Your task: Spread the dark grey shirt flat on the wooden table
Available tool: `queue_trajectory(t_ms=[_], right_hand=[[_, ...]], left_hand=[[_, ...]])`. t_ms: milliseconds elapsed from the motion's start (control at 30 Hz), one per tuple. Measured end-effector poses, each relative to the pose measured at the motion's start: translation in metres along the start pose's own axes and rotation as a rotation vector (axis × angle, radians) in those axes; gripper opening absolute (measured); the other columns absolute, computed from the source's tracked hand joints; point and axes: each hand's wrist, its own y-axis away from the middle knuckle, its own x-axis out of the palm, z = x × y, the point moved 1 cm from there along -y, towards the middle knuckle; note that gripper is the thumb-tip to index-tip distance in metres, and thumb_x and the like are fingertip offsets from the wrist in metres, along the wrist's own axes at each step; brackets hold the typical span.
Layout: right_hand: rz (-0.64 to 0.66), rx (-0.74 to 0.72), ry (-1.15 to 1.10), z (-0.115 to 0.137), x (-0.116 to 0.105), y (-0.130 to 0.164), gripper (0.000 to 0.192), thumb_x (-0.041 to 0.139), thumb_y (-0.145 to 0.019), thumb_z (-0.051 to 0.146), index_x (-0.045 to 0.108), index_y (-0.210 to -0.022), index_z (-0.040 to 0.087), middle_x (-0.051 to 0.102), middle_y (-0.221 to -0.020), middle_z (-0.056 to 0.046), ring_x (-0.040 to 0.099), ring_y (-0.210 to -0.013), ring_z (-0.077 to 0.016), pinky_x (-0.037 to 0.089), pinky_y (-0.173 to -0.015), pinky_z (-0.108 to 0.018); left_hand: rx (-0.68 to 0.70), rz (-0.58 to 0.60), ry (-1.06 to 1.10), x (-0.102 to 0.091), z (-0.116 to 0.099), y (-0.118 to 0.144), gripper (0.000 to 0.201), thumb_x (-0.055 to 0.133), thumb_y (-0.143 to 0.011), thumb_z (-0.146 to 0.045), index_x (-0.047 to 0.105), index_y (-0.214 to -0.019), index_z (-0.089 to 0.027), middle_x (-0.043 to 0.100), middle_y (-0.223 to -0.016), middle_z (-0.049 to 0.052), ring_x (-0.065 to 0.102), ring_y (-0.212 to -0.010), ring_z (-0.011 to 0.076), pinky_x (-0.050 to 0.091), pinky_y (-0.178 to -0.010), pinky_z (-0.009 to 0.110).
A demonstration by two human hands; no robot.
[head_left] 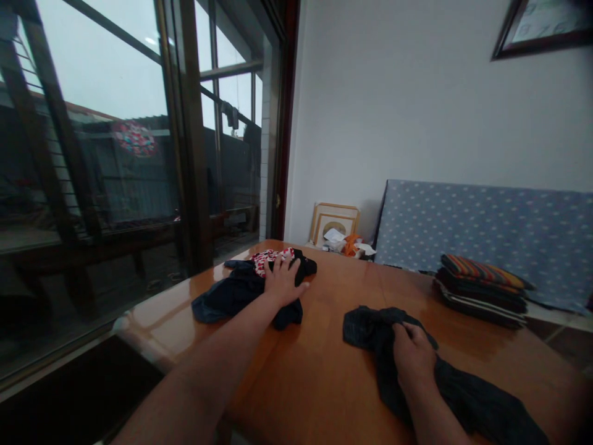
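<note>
Your forearms come in from the bottom of the frame bare, with no sleeves, watch or bracelet showing. Your left hand point(281, 281) and right hand point(412, 352) are ungloved, with no rings visible on the fingers.

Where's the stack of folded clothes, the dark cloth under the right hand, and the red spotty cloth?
stack of folded clothes point(482, 290), head view, middle of the stack.
dark cloth point(365, 327), head view, bunched left end.
red spotty cloth point(269, 258), head view, patterned top.

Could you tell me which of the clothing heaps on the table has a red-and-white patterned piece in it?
The loose heap under the left hand, near the window. The dark garment under the right hand is plain, and the folded stack is striped.
</note>
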Motion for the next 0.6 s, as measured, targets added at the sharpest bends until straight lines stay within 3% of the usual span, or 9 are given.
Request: queue_trajectory(t_ms=[67, 167, 333, 600], right_hand=[[0.006, 0.001, 0.001, 0.000, -0.001, 0.001, 0.047, 0.060, -0.075, 0.054, 0.069, -0.101, 0.017, 0.072, -0.096, -0.009, 0.063, -0.096, -0.0273, 0.046, -0.090, -0.038], [0.017, 0.013, 0.005, 0.000, -0.002, 0.003, 0.046, 0.060, -0.075, 0.054, 0.069, -0.102, 0.018, 0.072, -0.098, -0.008, 0.063, -0.097, -0.0277, 0.045, -0.091, -0.039], [0.023, 0.040, 0.016, 0.004, -0.004, 0.007, 0.049, 0.061, -0.074, 0.055, 0.069, -0.105, 0.018, 0.072, -0.096, -0.008, 0.064, -0.092, -0.0277, 0.046, -0.088, -0.040], [0.036, 0.032, -0.018, 0.013, -0.005, 0.011, 0.047, 0.062, -0.073, 0.055, 0.070, -0.100, 0.018, 0.072, -0.096, -0.007, 0.063, -0.093, -0.0269, 0.045, -0.089, -0.037]], left_hand=[[0.125, 0.207, -0.034, 0.011, 0.000, 0.005, 0.083, 0.060, -0.069, -0.079, 0.055, -0.139, -0.035, 0.029, -0.162, 0.007, 0.001, -0.150, 0.0435, -0.010, -0.110, 0.072], [0.044, 0.372, -0.066, 0.031, 0.014, 0.008, 0.076, 0.057, -0.070, -0.080, 0.062, -0.132, -0.036, 0.028, -0.163, 0.006, -0.001, -0.149, 0.0463, -0.009, -0.106, 0.077], [-0.149, 0.312, -0.062, 0.057, 0.036, -0.002, 0.063, 0.050, -0.083, -0.065, 0.060, -0.136, -0.032, 0.024, -0.164, 0.007, 0.002, -0.150, 0.0441, -0.002, -0.106, 0.079], [-0.411, 0.226, -0.028, 0.080, 0.043, -0.036, 0.079, 0.053, -0.080, -0.061, 0.048, -0.146, -0.018, 0.021, -0.164, 0.016, 0.007, -0.150, 0.0431, 0.020, -0.111, 0.069]])
